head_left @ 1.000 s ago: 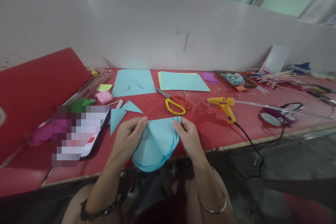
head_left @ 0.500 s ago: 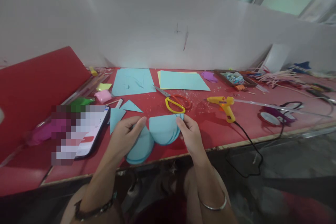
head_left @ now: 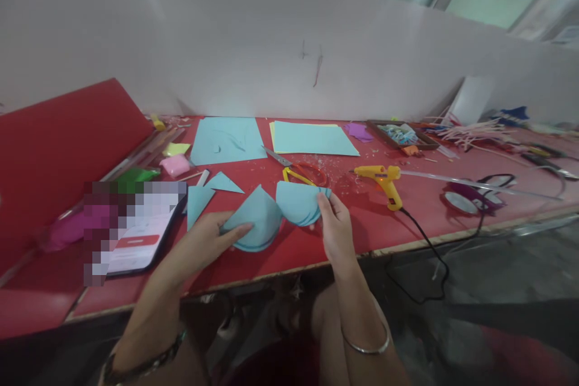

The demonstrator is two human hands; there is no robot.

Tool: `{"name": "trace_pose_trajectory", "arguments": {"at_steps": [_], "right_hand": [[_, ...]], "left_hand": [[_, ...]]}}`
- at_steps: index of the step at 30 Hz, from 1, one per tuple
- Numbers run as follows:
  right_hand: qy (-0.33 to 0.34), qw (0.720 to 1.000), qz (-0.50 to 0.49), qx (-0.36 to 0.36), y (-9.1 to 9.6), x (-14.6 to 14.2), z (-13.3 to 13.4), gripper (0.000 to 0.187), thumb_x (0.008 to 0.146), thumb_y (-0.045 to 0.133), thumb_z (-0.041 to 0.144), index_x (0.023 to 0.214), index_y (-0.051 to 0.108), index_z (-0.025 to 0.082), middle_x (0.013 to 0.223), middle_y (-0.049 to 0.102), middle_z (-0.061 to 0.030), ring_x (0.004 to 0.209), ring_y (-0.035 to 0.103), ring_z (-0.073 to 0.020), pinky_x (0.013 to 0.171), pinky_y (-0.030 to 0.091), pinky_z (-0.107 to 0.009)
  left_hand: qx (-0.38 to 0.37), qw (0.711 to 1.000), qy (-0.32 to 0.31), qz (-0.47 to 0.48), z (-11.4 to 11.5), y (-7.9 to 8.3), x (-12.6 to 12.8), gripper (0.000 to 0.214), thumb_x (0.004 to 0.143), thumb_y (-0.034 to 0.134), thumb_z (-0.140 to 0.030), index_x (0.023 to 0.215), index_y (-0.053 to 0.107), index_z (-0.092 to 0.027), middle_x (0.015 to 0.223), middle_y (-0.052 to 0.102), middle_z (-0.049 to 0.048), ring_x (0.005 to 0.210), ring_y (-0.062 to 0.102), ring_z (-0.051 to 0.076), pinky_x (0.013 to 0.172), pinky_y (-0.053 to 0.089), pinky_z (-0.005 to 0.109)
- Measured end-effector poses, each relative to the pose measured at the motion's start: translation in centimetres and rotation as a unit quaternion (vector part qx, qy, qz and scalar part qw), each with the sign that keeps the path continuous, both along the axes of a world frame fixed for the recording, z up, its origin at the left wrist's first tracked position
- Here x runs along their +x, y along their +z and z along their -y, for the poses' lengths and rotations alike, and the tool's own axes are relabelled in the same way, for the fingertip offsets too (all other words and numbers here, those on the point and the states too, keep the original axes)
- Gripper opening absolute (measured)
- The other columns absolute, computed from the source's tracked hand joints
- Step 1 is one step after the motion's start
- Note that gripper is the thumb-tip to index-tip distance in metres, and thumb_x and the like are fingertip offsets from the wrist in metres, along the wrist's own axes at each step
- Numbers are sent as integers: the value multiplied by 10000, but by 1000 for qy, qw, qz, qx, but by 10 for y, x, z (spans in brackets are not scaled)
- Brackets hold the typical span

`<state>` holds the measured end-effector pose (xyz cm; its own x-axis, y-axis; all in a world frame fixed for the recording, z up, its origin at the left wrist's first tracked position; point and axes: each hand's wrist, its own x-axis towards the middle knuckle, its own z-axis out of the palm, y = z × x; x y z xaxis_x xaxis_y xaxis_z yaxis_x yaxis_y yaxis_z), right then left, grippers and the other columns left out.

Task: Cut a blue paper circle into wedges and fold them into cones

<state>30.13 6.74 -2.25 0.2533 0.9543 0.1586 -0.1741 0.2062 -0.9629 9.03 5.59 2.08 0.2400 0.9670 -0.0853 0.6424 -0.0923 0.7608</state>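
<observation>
My left hand (head_left: 205, 241) pinches a stack of light blue quarter-circle paper pieces (head_left: 256, 223) low over the red table (head_left: 407, 223). A second stack of the same blue pieces (head_left: 298, 202) is gripped at its right corner by my right hand (head_left: 335, 226), fanned slightly. The two stacks sit side by side, just apart. Two blue paper triangles (head_left: 203, 193) lie left of my left hand. Yellow and red scissors (head_left: 301, 172) lie just behind the stacks.
A yellow glue gun (head_left: 382, 180) with a black cord lies to the right. Blue paper sheets (head_left: 228, 139) and a blue-on-yellow sheet (head_left: 312, 139) lie at the back. A phone (head_left: 140, 232) sits left. A tray of scraps (head_left: 400, 134) and sticks lie far right.
One blue stack held in both hands has been split into two. My left hand moved left and down toward the table with one part; my right hand lifted the other slightly to the right.
</observation>
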Motion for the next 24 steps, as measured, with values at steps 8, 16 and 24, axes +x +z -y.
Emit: {"name": "trace_pose_trajectory", "arguments": {"at_steps": [8, 16, 24], "right_hand": [[-59, 998, 15, 12, -4, 10, -5, 314, 742, 595, 466, 720, 588, 153, 589, 455, 44, 561, 390, -88, 520, 351, -192], [-77, 997, 21, 12, -7, 21, -8, 316, 724, 602, 467, 711, 583, 152, 596, 483, 39, 571, 413, -96, 532, 361, -207], [-106, 986, -119, -44, -2, 26, -9, 332, 626, 679, 466, 698, 520, 183, 512, 411, 98, 420, 361, -48, 391, 289, -171]], "left_hand": [[-43, 999, 6, 4, 6, 5, -6, 390, 693, 502, -530, 494, 394, -213, 339, 402, -72, 365, 362, 93, 440, 305, 226], [-46, 998, 40, -15, 7, 1, -18, 410, 687, 500, -562, 486, 392, -222, 343, 403, -64, 363, 373, 104, 426, 295, 244], [1, 997, 72, -38, 6, 7, -24, 425, 705, 484, -555, 445, 391, -231, 338, 443, -44, 362, 400, 119, 442, 321, 266]]}}
